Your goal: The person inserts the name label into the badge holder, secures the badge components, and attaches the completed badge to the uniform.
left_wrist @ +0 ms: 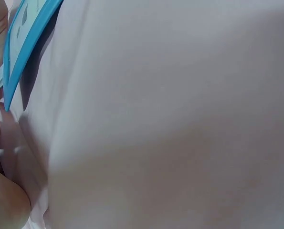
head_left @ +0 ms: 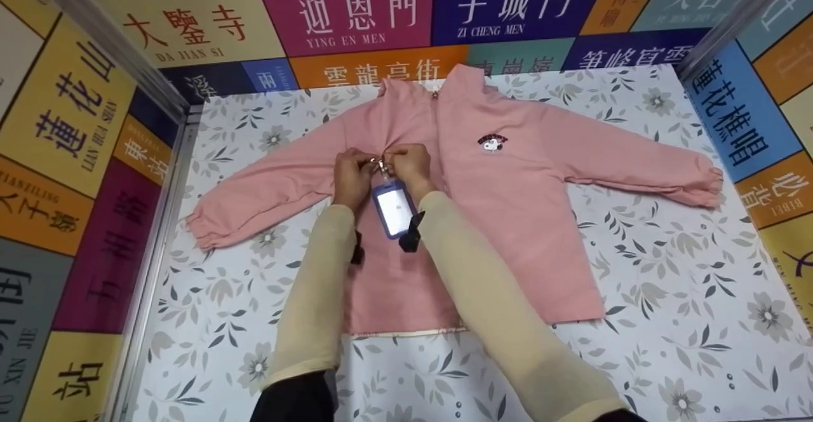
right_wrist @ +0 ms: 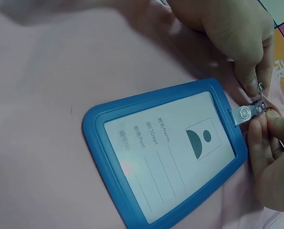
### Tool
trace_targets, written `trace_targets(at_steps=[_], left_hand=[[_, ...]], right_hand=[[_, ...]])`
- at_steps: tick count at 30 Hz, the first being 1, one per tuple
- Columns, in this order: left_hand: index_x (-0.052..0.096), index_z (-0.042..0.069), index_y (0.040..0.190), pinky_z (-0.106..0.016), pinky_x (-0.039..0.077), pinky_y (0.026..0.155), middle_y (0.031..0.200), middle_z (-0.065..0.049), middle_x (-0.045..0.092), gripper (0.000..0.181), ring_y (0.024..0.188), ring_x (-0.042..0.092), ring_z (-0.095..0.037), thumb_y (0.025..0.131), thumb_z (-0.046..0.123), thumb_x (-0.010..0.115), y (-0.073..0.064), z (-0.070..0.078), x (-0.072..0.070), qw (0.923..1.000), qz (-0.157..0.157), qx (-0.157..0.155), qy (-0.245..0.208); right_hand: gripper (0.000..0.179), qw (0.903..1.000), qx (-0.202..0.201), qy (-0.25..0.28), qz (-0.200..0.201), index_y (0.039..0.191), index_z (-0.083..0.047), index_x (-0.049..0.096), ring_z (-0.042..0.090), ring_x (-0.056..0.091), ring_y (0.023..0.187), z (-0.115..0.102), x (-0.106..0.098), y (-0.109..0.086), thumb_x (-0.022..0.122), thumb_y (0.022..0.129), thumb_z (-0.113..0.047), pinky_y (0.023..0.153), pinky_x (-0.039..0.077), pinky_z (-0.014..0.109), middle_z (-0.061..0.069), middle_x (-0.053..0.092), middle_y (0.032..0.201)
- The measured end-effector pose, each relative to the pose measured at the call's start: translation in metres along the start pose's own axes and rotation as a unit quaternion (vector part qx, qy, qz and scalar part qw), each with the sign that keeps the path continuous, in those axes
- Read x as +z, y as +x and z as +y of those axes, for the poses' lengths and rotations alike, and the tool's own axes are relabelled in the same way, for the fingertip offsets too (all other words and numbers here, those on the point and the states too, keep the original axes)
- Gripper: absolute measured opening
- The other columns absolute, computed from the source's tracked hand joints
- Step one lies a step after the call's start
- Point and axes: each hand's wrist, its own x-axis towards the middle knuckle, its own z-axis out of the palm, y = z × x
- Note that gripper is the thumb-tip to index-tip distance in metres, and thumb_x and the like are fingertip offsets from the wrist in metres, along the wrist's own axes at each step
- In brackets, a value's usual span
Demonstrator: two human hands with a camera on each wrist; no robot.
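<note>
A pink zip-up jacket (head_left: 508,231) lies spread front side up, its sleeves stretched out to both sides. On its left half, a blue-framed badge holder (right_wrist: 96,138) with a white card hangs from a clear strap with a metal clip (right_wrist: 259,108). My left hand (head_left: 351,177) pinches at the clip from the left. From the right, my right hand (head_left: 411,164) pinches the clip, beside a raised fold of the jacket. The fingers partly hide where clip and cloth meet. In the left wrist view, the badge holder (left_wrist: 25,52) shows edge-on near my left hand (left_wrist: 5,200).
Beneath the jacket is a white tabletop (head_left: 679,320) with a grey leaf and flower print. Coloured panels (head_left: 356,12) with large characters rise behind it and along both sides. A small cartoon patch (head_left: 491,143) sits on the jacket's chest.
</note>
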Motion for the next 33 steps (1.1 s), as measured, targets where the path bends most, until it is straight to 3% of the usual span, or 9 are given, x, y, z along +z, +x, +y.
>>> trace_targets(at_steps=[4, 11, 15, 24, 27, 33], left_hand=[[0.078, 0.000, 0.096, -0.041, 0.042, 0.092, 0.094, -0.017, 0.072, 0.013, 0.095, 0.061, -0.032, 0.086, 0.001, 0.070, 0.000, -0.002, 0.002, 0.9999, -0.002, -0.016, 0.000], [0.079, 0.004, 0.094, -0.038, 0.047, 0.093, 0.098, -0.013, 0.075, 0.012, 0.095, 0.065, -0.027, 0.089, 0.010, 0.070, 0.000, -0.003, -0.001, 0.9978, -0.021, -0.063, 0.000], [0.079, 0.003, 0.096, -0.038, 0.049, 0.092, 0.098, -0.014, 0.075, 0.014, 0.094, 0.066, -0.026, 0.091, 0.011, 0.069, 0.000, -0.002, -0.002, 0.9970, -0.033, -0.069, 0.000], [0.077, 0.004, 0.100, -0.045, 0.037, 0.104, 0.106, -0.012, 0.075, 0.018, 0.106, 0.066, -0.028, 0.095, 0.014, 0.063, -0.001, 0.001, -0.004, 0.9961, -0.041, -0.076, 0.017], [0.076, 0.004, 0.099, -0.047, 0.035, 0.105, 0.105, -0.012, 0.076, 0.019, 0.105, 0.067, -0.028, 0.096, 0.016, 0.062, -0.001, 0.000, -0.004, 0.9963, -0.035, -0.075, 0.021], [0.077, 0.006, 0.101, -0.049, 0.036, 0.104, 0.105, -0.010, 0.076, 0.018, 0.105, 0.068, -0.027, 0.096, 0.015, 0.062, -0.001, -0.002, -0.004, 0.9975, -0.024, -0.060, 0.029]], right_hand=[[0.015, 0.9991, -0.001, 0.038, -0.018, 0.092, 0.003, 0.077, 0.009, 0.056, 0.055, 0.003, -0.001, 0.000, 0.065, 0.084, 0.003, 0.051, 0.046, 0.017, -0.002, 0.062, 0.065], [0.018, 0.9983, -0.012, 0.049, -0.029, 0.097, 0.005, 0.076, 0.008, 0.058, 0.057, 0.008, -0.001, -0.001, 0.063, 0.084, 0.006, 0.053, 0.048, 0.017, 0.003, 0.068, 0.075], [0.019, 0.9932, 0.003, 0.111, -0.034, 0.099, 0.009, 0.074, 0.011, 0.060, 0.057, 0.010, 0.000, -0.001, 0.062, 0.085, 0.010, 0.052, 0.050, 0.020, 0.008, 0.068, 0.076], [0.017, 0.9900, -0.010, 0.136, -0.035, 0.099, 0.010, 0.072, 0.014, 0.064, 0.062, 0.011, 0.002, 0.000, 0.062, 0.085, 0.011, 0.059, 0.058, 0.026, 0.014, 0.071, 0.082], [0.020, 0.9910, -0.042, 0.119, -0.043, 0.103, 0.009, 0.069, 0.015, 0.063, 0.063, 0.011, 0.003, 0.001, 0.060, 0.085, 0.013, 0.057, 0.055, 0.025, 0.020, 0.072, 0.086], [0.043, 0.9922, -0.096, 0.037, -0.071, 0.128, -0.003, 0.065, 0.019, 0.063, 0.075, 0.009, 0.000, 0.004, 0.056, 0.090, 0.014, 0.065, 0.053, 0.025, 0.019, 0.071, 0.107]])
